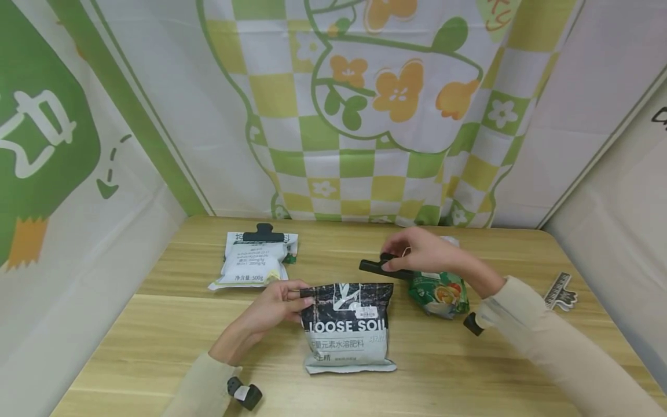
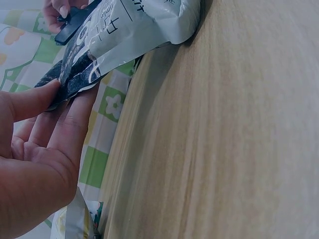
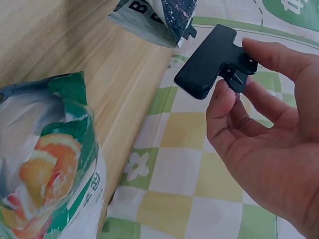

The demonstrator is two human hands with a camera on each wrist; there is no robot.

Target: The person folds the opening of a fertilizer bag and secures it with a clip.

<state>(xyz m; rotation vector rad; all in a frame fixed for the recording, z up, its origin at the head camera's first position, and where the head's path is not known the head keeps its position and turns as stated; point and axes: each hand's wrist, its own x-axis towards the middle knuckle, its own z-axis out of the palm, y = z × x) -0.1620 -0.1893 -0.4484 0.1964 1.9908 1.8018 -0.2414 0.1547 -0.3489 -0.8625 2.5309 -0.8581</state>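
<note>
A black and white bag printed "LOOSE SOIL" sits at the front middle of the wooden table. My left hand pinches its upper left corner between thumb and fingers, as the left wrist view shows. Behind the bag and to its right, my right hand holds a black bag clip by its handles. In the right wrist view the clip stays apart from the bag, its handles between thumb and fingers. A green bag with fruit pictures lies beneath the right hand.
At the back left lies a white bag with a black clip across its top. Near the table's right edge rests a silver-white clip. A patterned cloth hangs behind the table.
</note>
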